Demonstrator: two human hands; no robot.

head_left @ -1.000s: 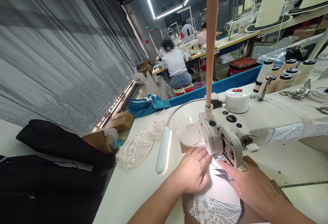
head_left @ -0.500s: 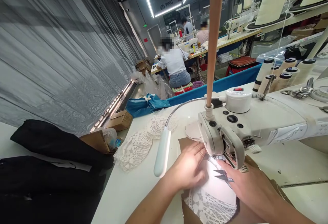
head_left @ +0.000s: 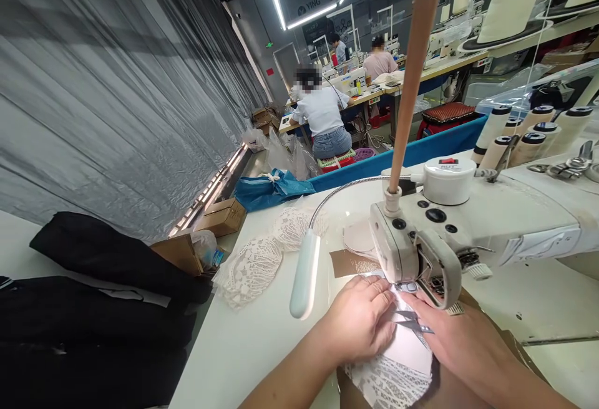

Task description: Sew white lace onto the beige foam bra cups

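Observation:
A white cup-shaped fabric piece with lace (head_left: pixel 390 379) lies under the head of a sewing machine (head_left: pixel 397 240), its top edge near the presser foot. My left hand (head_left: pixel 362 317) is closed on the left side of this piece, fingers bent together close to the foot. On the other side, my right hand (head_left: pixel 461 328) holds small thread snips (head_left: pixel 412 323), their open blades pointing left over the fabric. Its fingertips rest on the fabric beside the foot, partly hidden by the machine head.
Lace cups (head_left: pixel 255 265) lie on the white table at left, near a lamp (head_left: pixel 305 275) on a bent neck. A wooden rod (head_left: pixel 416 78) rises from the machine head. Thread spools (head_left: pixel 533 134) stand at right. A person (head_left: pixel 322 110) sits at another machine ahead.
My left hand has drawn its fingers in and shifted slightly right and down over the fabric, covering more of it. The right hand keeps the snips. The whole view has shifted slightly.

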